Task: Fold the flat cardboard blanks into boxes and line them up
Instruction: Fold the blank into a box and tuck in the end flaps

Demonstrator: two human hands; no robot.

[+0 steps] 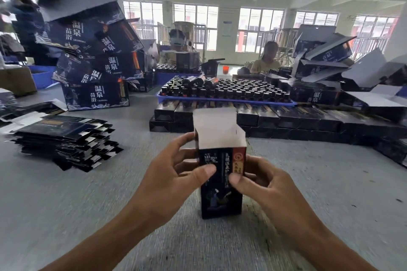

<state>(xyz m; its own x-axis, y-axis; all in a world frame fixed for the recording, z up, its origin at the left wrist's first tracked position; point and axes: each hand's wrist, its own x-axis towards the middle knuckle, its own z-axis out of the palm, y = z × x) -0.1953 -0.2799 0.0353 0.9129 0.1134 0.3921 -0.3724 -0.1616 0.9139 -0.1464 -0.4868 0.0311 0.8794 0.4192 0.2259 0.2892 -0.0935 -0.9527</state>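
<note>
A dark printed cardboard box [221, 201] stands upright in front of me, its white top flaps open and sticking up. My left hand [174, 174] grips its left side, thumb across the front face. On the box's right side, my right hand [259, 182] holds it with the thumb pressed on the front. A stack of flat dark blanks [66, 141] lies on the table to the left. Folded boxes [286, 120] lie in rows behind the held box.
A blue tray of dark bottles [224, 91] sits behind the rows. Large dark cartons [94, 66] are piled at the back left, and more open cartons [352, 72] at the right. Two people sit at the far side. The grey table [66, 204] spreads around my hands.
</note>
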